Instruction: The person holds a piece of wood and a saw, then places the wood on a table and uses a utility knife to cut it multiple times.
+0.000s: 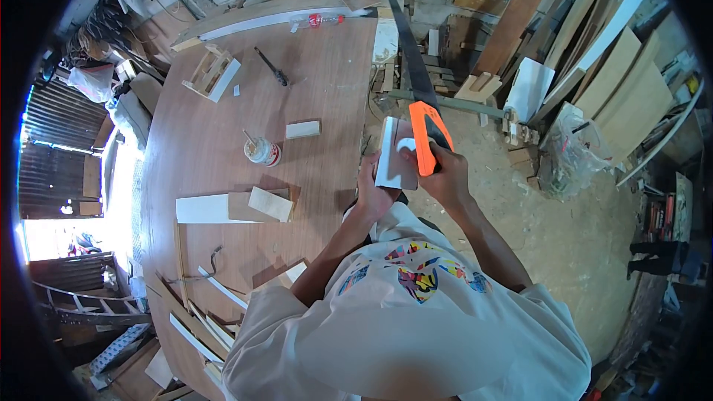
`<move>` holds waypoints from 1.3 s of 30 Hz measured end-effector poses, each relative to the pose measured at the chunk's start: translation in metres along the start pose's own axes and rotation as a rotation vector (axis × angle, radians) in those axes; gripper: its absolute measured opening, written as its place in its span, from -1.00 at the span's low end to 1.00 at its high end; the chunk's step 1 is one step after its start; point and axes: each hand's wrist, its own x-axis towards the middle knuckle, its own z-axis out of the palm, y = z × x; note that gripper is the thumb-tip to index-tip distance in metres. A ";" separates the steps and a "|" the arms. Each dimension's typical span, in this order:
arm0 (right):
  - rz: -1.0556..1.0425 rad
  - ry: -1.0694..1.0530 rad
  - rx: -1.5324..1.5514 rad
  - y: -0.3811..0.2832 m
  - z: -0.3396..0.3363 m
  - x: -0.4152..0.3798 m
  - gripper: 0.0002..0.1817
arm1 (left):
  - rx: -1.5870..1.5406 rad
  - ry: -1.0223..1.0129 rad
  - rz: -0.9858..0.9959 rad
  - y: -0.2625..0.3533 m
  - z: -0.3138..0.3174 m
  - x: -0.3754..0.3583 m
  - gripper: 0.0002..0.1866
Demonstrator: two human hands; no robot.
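Note:
My right hand (448, 178) grips the orange and black handle of a handsaw (417, 74), whose long dark blade points forward and away from me. In my left hand (373, 189) is a small piece of board (396, 163) with a white edge, held upright just past the table edge. Fingers of the left hand wrap its near side, and the saw handle is close by on its right. Part of the right thumb overlaps the board in this view. On the worktable (327, 89), the nearest thing to my left hand is a short white-faced block (303, 129).
A glue jar with a brush (263, 151), joined boards (223, 208), a small wooden frame (213, 74), a dark tool (272, 67) and a plastic bottle (319, 21) are on the table. Planks (520, 15) lean at right, near a plastic bag (575, 148) on the floor.

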 end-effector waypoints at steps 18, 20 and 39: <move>0.322 0.147 0.341 0.011 -0.010 -0.009 -0.76 | -0.181 -0.318 -0.025 0.013 0.005 -0.019 -0.25; 0.491 0.062 0.606 -0.003 -0.013 -0.017 -0.82 | -0.149 -0.321 -0.002 0.010 0.005 -0.019 -0.25; 0.520 -0.105 0.730 -0.045 0.002 -0.047 -0.74 | -0.209 -0.244 0.073 0.018 0.012 -0.030 -0.22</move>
